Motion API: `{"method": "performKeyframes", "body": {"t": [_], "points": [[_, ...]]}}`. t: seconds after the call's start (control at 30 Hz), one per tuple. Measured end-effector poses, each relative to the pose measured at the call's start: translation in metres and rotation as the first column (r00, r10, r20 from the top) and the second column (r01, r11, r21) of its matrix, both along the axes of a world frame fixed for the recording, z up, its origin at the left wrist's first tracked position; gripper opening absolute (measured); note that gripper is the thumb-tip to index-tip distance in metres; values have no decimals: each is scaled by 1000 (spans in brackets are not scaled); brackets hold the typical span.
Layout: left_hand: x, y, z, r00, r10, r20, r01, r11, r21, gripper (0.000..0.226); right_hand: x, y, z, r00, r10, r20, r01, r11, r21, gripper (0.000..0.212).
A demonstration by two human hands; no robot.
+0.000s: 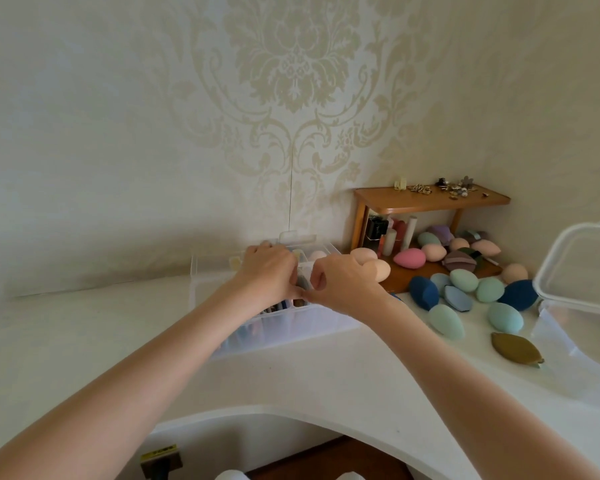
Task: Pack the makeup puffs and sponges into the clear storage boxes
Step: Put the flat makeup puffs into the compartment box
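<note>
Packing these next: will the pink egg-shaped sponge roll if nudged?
Probably: the pink egg-shaped sponge lies on its rounded side, so it may wobble off sideways. It looks like soft foam, likely light and squashy, with a matte, grippy surface.

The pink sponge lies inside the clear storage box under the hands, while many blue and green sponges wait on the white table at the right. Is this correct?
Not quite. In the head view the pink sponge lies outside the clear storage box, on the wooden tray beneath the small shelf. The blue and green sponges do wait on the white table at the right.
</note>
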State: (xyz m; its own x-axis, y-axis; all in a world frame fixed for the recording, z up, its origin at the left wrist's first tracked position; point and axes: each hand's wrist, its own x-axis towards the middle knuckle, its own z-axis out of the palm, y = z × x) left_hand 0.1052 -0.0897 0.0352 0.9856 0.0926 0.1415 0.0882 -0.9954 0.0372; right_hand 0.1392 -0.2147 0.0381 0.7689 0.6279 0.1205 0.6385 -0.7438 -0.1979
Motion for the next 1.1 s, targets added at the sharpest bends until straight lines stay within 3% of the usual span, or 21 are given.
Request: {"method": "performKeyframes", "body": {"t": [0.07, 0.3, 0.43, 0.53, 0.63, 0.73, 0.87, 0.97, 1.0, 1.1], "points": [[3, -1, -1, 998, 67, -18, -66, 996, 52, 39, -1, 1, 0, 1000, -27, 8, 27, 1000, -8, 34], [14, -7, 5, 972, 163, -172, -156, 986, 53, 27, 3, 8, -4, 998, -45, -38, 46, 998, 31, 24], [10, -9, 7, 978, 142, -155, -152, 987, -55, 33, 7, 17, -8, 998, -40, -40, 39, 999, -21, 17], [7, -7, 12, 973, 132, -187, -161, 976, -147, 45, 9, 23, -10, 998, -55, -25, 52, 994, -97, 29], [7, -1, 13, 967, 130, -217, -190, 940, -283, 45, 8, 26, -8, 997, -68, -22, 65, 991, -121, 30], [7, -1, 13, 967, 112, -230, -184, 929, -321, 45, 8, 29, -7, 996, -88, -23, 84, 985, -150, 32], [6, 6, 9, 981, 42, -192, -120, 901, -416, 41, 5, 32, -4, 995, -94, -25, 87, 976, -201, 33], [0, 8, 5, 993, -59, -101, 11, 909, -416, 15, 2, 30, 1, 998, -47, -47, 35, 973, -227, 22], [-2, 7, 4, 994, -86, -66, 55, 924, -378, 11, 3, 27, 5, 996, -21, -81, 2, 972, -233, 12], [-4, 8, 0, 989, -145, 28, 146, 935, -324, 4, 6, 11, 29, 956, 21, -292, -96, 965, -243, 27]]}}
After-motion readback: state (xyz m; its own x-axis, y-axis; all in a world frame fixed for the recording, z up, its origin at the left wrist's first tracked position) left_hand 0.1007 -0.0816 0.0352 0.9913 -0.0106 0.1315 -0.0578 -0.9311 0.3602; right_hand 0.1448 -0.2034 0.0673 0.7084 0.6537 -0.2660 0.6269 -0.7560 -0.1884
